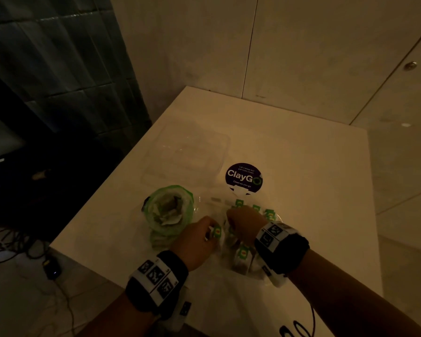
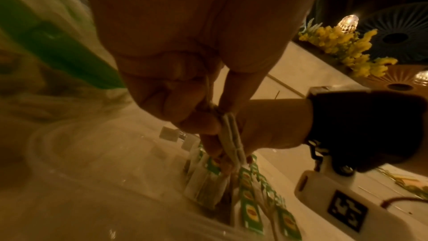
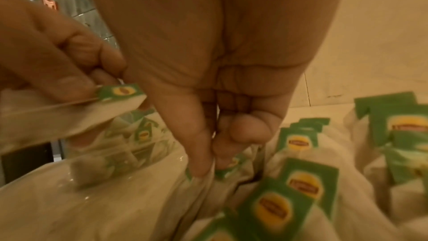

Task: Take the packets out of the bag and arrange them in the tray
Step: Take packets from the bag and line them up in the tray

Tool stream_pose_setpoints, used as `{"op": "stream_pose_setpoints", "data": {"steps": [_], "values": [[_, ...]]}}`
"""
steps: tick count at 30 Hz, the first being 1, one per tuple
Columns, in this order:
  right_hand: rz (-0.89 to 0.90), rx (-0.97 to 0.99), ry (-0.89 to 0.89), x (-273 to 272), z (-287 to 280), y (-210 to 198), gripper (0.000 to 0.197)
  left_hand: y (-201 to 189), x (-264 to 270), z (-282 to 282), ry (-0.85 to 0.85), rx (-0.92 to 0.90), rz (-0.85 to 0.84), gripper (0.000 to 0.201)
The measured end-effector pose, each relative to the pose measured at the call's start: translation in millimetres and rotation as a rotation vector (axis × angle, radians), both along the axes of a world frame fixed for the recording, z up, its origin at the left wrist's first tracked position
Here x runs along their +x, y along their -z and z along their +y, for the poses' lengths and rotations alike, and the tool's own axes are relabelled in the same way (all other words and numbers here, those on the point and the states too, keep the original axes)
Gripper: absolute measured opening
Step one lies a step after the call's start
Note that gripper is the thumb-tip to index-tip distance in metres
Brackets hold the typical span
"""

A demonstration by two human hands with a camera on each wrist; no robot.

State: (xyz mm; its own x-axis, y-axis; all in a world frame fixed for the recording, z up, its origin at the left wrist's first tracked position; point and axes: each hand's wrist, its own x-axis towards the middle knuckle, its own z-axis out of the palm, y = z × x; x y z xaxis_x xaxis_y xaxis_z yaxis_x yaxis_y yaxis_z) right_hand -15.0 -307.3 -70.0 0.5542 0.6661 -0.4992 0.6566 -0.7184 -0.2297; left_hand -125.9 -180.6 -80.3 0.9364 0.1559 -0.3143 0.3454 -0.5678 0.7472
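White table (image 1: pixel 301 166), dim light. Clear tray (image 1: pixel 278 218) sits at the near edge under both my hands; it is a transparent shallow one, hard to see its rim. The green-rimmed bag (image 1: pixel 169 210) stands just left of the tray, mouth open, crumpled white packets still inside. A second clear lidded container (image 1: pixel 187 152) lies farther back, and a round ClayGo sticker (image 1: pixel 244 177) is on the table beyond the tray.

Step in hand, I judge: placing, mid-task. Many packets (image 3: pixel 298 184) already lie in the tray in overlapping rows; they are white paper teabags with green tags bearing a yellow oval logo, flat, light and floppy.

My left hand (image 1: pixel 199 239) pinches a small stack of packets (image 2: pixel 231 140) between thumb and fingertips, tags up, just above the tray's left part. My right hand (image 1: pixel 246 220) is curled down into the tray, thumb and forefinger (image 3: pixel 199 155) pinching a packet edge among the laid rows.

Next move probably calls for setting the left stack down beside the rows, tags aligned, with a loose release so the thin paper does not fan or drag its neighbours. More stay in the bag, so the task looks partly done.
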Motion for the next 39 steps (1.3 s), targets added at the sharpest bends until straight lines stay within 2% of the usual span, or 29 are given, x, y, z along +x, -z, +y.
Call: {"op": "stream_pose_setpoints", "data": {"steps": [1, 6, 10, 13, 15, 18, 23, 26, 31, 32, 35, 37, 39], "values": [[-0.012, -0.002, -0.021, 1.4, 0.0, -1.7, 0.01, 1.3, -0.2, -2.8, 0.016, 0.02, 0.001, 0.017], [0.009, 0.014, -0.028, 5.6, -2.0, 0.9, 0.011, 4.6, 1.0, -9.2, 0.044, 0.051, 0.002, 0.017], [0.027, 0.221, 0.195, 12.8, -14.2, -3.2, 0.015, 5.1, 6.6, -7.7, 0.006, -0.054, -0.013, 0.008], [0.232, 0.379, 0.308, 8.7, -23.1, -20.1, 0.02, 8.4, 10.2, -5.8, -0.045, -0.154, -0.021, 0.005], [0.288, 0.341, 0.258, 3.0, -22.1, -24.1, 0.019, 10.6, 12.0, -5.9, -0.06, -0.172, -0.015, 0.005], [0.232, 0.294, 0.226, 1.3, -16.2, -19.3, 0.015, 12.4, 13.2, -7.3, -0.064, -0.144, 0.006, 0.004], [0.182, 0.146, 0.204, -2.5, -6.5, -8.6, 0.017, 21.3, 6.9, -6.6, -0.005, 0.025, 0.127, 0.019], [0.136, 0.057, 0.177, -6.4, -0.4, -3.6, 0.016, 22.9, 2.7, -5.7, 0.034, 0.099, 0.128, 0.019], [0.03, 0.016, 0.152, -9.7, 1.0, -2.3, 0.013, 14.2, -2.1, -6.3, 0.066, 0.135, 0.11, 0.021], [0.009, 0.004, 0.151, -10.0, 0.2, -2.0, 0.01, 10.2, -3.7, -6.8, 0.072, 0.138, 0.1, 0.023], [-0.023, 0.012, 0.165, -9.9, 0.5, -4.2, 0.019, -5.0, -12.8, -5.7, 0.087, 0.172, 0.007, 0.02], [-0.045, 0.045, 0.182, -10.3, 6.1, -11.8, 0.003, -14.7, -20.1, 1.3, 0.046, 0.184, -0.143, 0.013], [-0.038, 0.172, 0.205, -12.3, 14.7, -19.5, 0.013, -21.6, -25.0, 15.4, -0.041, 0.215, -0.32, 0.009]]}}
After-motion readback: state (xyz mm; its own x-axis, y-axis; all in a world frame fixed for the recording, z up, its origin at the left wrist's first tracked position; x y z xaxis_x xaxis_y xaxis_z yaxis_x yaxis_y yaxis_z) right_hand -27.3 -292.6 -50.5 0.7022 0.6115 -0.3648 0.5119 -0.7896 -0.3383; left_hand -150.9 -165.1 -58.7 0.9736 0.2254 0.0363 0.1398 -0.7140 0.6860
